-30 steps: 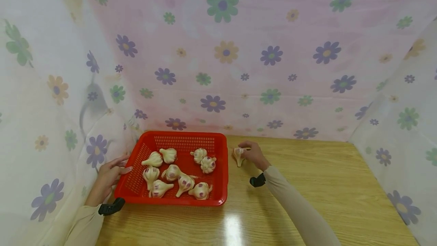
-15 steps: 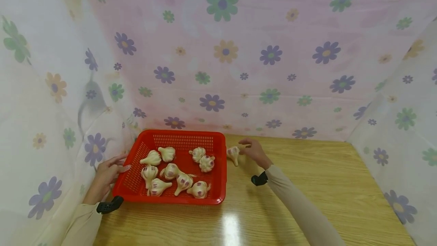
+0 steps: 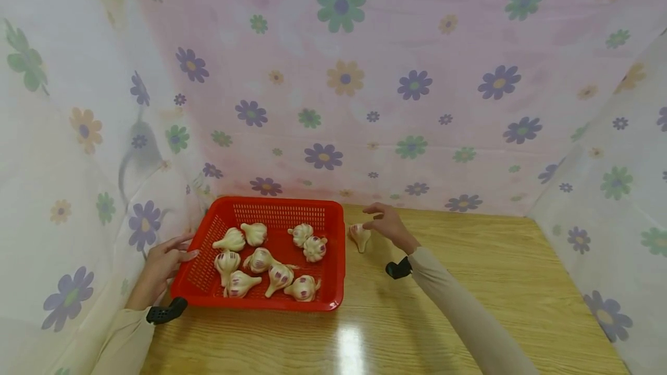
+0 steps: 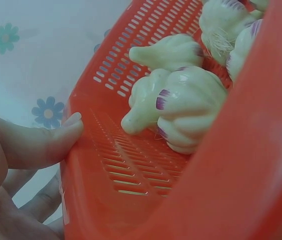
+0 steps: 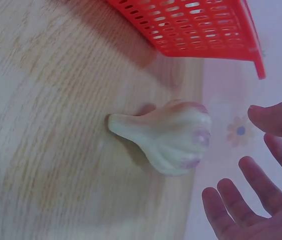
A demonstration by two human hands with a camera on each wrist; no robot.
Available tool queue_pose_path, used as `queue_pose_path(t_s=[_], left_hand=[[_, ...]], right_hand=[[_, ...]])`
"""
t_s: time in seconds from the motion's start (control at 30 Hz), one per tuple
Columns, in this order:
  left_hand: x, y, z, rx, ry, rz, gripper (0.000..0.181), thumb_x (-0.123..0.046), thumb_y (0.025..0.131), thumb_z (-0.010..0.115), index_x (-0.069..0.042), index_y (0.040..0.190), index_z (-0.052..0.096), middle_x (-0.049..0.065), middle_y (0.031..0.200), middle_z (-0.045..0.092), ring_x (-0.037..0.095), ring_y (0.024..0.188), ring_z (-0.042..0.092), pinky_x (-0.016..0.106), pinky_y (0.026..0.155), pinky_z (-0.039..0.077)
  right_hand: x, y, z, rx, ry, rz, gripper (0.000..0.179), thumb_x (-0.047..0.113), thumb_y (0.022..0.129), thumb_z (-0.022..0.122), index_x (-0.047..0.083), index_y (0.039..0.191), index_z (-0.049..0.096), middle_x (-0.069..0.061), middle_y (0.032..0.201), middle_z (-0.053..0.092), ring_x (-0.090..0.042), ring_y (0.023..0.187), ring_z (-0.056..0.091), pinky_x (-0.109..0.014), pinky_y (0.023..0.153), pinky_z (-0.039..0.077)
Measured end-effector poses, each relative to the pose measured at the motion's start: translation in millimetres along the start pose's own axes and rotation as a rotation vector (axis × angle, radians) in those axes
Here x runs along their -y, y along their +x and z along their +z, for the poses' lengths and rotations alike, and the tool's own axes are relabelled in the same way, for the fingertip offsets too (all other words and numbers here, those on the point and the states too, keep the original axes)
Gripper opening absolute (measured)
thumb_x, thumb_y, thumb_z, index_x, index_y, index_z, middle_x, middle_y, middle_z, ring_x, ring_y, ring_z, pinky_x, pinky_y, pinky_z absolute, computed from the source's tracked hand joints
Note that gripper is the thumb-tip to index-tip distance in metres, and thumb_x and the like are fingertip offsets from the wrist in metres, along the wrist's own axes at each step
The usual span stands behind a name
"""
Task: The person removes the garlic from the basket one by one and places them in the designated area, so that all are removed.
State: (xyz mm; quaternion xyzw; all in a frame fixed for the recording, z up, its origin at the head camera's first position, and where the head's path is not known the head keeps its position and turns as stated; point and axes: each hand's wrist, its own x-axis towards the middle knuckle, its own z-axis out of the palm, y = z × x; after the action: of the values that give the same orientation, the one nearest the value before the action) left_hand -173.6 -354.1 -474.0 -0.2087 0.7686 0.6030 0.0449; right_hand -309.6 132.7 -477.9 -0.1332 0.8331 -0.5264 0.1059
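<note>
A single garlic bulb (image 5: 168, 135) with purple marks lies on the wooden table, just right of a red plastic basket (image 3: 340, 271). Close behind that bulb, my right hand (image 3: 391, 227) hovers with its fingers spread and holds nothing; in the right wrist view a gap shows between fingers and bulb. My left hand (image 3: 162, 265) grips the basket's left side, thumb (image 4: 46, 142) over the rim and the other fingers outside. Several more garlic bulbs (image 3: 281, 278) lie inside the basket, mostly at its left and front.
The wooden table (image 3: 469, 294) extends to the right and in front of the basket. A flower-printed curtain (image 3: 365, 74) stands behind the table and along both sides, with the left hand close to its left part.
A second ago my right hand held the garlic bulb on the table. The bulb has shifted slightly left, toward the basket, and my hand has let go and risen. My left hand stays put.
</note>
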Motion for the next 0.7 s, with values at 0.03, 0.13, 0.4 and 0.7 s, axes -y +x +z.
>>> queue_pose_path(t_s=[0.03, 0.13, 0.4, 0.7], left_hand=[[0.4, 0.4, -0.1, 0.000, 0.001, 0.002, 0.065, -0.015, 0.088, 0.064, -0.003, 0.145, 0.035, -0.003, 0.096, 0.059, 0.016, 0.079, 0.065, 0.035, 0.070, 0.055], [1.0, 0.9, 0.2, -0.006, 0.012, 0.001, 0.065, -0.015, 0.088, 0.064, -0.003, 0.145, 0.035, -0.001, 0.099, 0.059, 0.016, 0.079, 0.065, 0.034, 0.070, 0.055], [2.5, 1.2, -0.7, 0.004, 0.010, 0.011, 0.066, -0.017, 0.088, 0.064, -0.004, 0.146, 0.034, 0.005, 0.107, 0.057, 0.016, 0.080, 0.065, 0.036, 0.072, 0.055], [3.7, 1.7, -1.2, 0.007, 0.004, 0.019, 0.066, -0.017, 0.088, 0.064, -0.005, 0.146, 0.035, 0.004, 0.106, 0.058, 0.016, 0.080, 0.065, 0.036, 0.073, 0.055]], right_hand=[[7, -2.7, -1, 0.009, 0.003, -0.003, 0.035, 0.001, 0.085, 0.066, -0.004, 0.118, 0.059, -0.025, 0.125, 0.051, -0.048, 0.115, 0.045, -0.049, 0.086, 0.048], [24, -9.5, -3, 0.029, 0.014, 0.006, 0.035, -0.001, 0.084, 0.066, -0.005, 0.118, 0.059, -0.025, 0.126, 0.051, -0.047, 0.116, 0.045, -0.051, 0.088, 0.047], [7, 5.8, 4, 0.049, -0.035, -0.027, 0.035, 0.007, 0.084, 0.069, 0.003, 0.119, 0.061, -0.019, 0.127, 0.053, -0.042, 0.117, 0.047, -0.048, 0.088, 0.048], [15, 8.8, 13, 0.061, -0.090, -0.104, 0.035, 0.005, 0.079, 0.070, 0.004, 0.113, 0.064, -0.019, 0.123, 0.056, -0.045, 0.112, 0.051, -0.049, 0.084, 0.050]])
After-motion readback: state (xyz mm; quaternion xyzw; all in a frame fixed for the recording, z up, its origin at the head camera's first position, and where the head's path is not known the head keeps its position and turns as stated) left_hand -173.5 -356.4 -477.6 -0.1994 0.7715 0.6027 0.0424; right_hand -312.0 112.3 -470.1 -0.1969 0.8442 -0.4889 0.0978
